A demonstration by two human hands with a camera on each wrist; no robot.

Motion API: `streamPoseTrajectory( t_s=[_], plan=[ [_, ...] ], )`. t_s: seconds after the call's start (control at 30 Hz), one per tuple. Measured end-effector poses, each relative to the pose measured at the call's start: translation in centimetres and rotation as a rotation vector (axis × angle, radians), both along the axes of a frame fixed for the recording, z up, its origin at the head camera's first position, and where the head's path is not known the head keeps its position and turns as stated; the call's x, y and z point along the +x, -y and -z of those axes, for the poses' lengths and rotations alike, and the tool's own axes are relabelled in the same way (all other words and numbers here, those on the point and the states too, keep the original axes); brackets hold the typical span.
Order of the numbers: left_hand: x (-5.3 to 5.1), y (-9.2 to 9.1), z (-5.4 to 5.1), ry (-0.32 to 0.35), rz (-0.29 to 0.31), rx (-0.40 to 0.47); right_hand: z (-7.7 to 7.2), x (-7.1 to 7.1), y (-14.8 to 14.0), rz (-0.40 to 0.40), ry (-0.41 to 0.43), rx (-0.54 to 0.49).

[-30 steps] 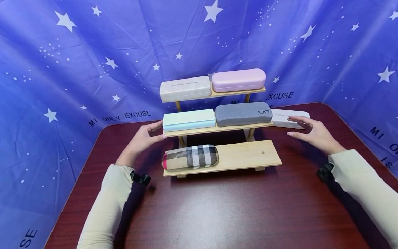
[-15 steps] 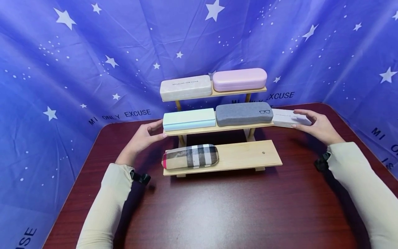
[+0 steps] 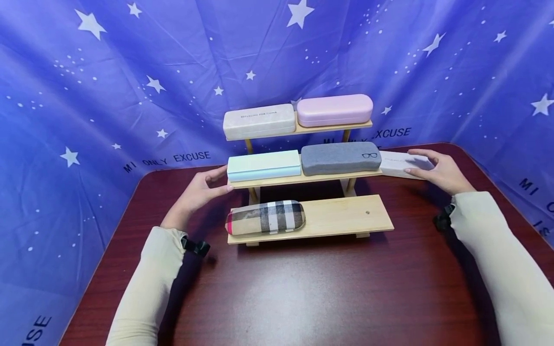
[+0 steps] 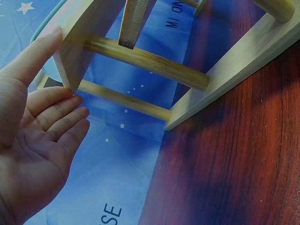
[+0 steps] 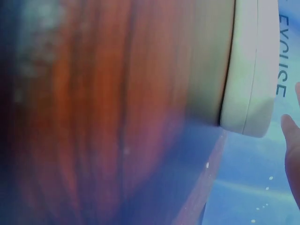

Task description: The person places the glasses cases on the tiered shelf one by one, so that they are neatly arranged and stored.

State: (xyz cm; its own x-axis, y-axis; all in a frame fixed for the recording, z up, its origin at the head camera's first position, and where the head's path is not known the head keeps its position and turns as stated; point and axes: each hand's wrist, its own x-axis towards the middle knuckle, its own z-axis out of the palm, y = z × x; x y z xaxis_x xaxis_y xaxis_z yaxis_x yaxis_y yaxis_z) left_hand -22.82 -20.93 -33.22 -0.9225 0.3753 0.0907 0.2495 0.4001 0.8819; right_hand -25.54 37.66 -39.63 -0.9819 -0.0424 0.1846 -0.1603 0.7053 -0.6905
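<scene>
A wooden three-tier display rack (image 3: 346,218) carries several glasses cases. My left hand (image 3: 198,194) holds the left end of its middle shelf, thumb and fingers on either side. In the left wrist view, my left hand (image 4: 40,122) has its thumb tip on the board's edge. Behind the rack's right side, a white glasses case (image 3: 398,165) lies on the table. My right hand (image 3: 446,173) spreads thumb and fingers around the case's right end; contact is uncertain. In the right wrist view, fingertips of my right hand (image 5: 293,145) appear just beside the white case (image 5: 248,75).
Up top sit a marbled case (image 3: 259,122) and a pink case (image 3: 335,110). A pale green case (image 3: 264,166) and a grey case (image 3: 339,158) share the middle shelf. A plaid case (image 3: 266,218) lies low on the left. Starry blue cloth (image 3: 173,72) hangs behind the table (image 3: 303,288).
My right hand has shifted slightly, bringing thumb and fingers around the white case's right end. My left hand stays at the middle shelf. The cases have not visibly moved.
</scene>
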Motion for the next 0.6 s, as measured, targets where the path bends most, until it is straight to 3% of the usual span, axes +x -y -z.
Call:
streamPoseTrajectory(
  t_s=[0.6],
  plan=[
    [0.0,-0.1,0.0,0.007,0.004,0.013,0.1,-1.4,-0.5,0.050,0.127,-0.008]
  ],
)
